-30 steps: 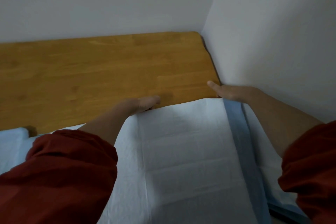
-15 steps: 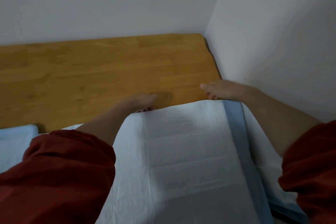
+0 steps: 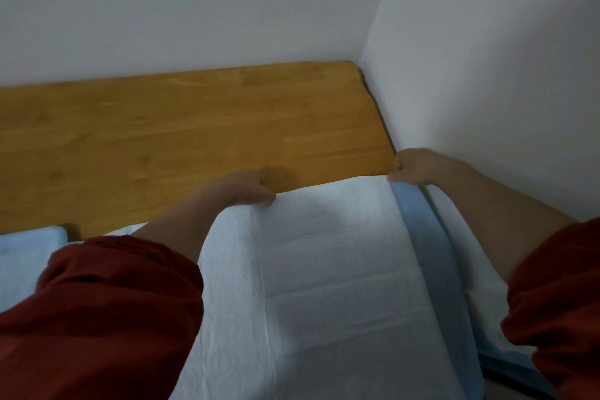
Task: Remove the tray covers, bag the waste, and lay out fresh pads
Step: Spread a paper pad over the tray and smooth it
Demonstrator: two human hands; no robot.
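Note:
A white quilted pad (image 3: 324,269) with a blue border strip along its right side lies spread in front of me. My left hand (image 3: 240,188) grips the pad's far edge near its left part, fingers curled over it. My right hand (image 3: 415,167) pinches the pad's far right corner, right by the wall corner. Both forearms reach out of rolled red sleeves. Whatever the pad covers is hidden beneath it.
A wooden board (image 3: 181,140) runs along the far side, against the back wall (image 3: 194,10). The right wall (image 3: 503,91) stands close beside my right arm. Another light blue pad (image 3: 26,253) lies at the left edge.
Both hands went from flat, stretched fingers at the pad's far edge to curled fingers gripping that edge. My right hand shifted back to the corner by the wall.

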